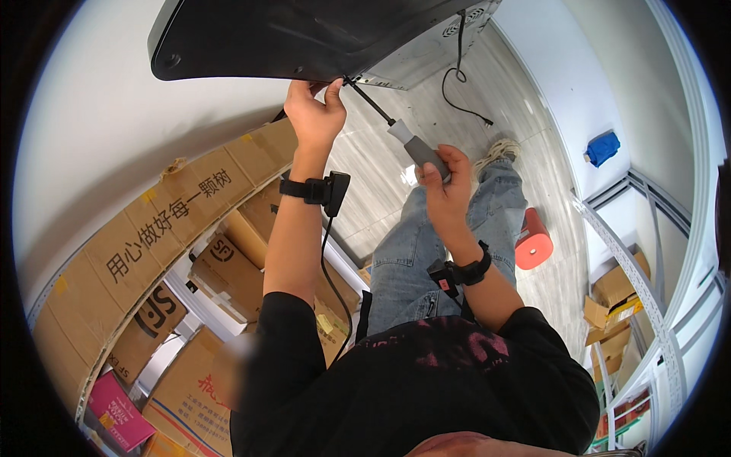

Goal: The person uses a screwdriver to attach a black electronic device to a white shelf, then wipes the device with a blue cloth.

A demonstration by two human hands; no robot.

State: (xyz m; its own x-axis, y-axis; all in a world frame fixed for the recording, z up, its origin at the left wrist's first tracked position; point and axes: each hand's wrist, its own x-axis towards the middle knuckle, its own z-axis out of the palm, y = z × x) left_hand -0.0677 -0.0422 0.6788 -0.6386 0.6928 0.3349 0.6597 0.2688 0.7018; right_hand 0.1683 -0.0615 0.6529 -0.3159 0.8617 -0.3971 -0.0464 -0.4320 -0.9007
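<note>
A large black panel (251, 38) with a rounded corner reaches in from the top. Under its lower edge my left hand (316, 118) is raised, thumb and fingers closed together; what they pinch there is hidden. My right hand (448, 183) grips a screwdriver (415, 148) by its grey handle. Its dark shaft slants up and left, and the tip meets the panel's edge right beside my left thumb. Behind the panel is a metal casing (449, 38) with round vents.
A black power cord (461, 76) hangs from the casing, its plug on the tiled floor (365, 167). Cardboard boxes (228, 270) fill the left side behind a long cardboard strip (175, 206). A red roll (534, 242) lies by my leg; metal shelving (647, 282) stands right.
</note>
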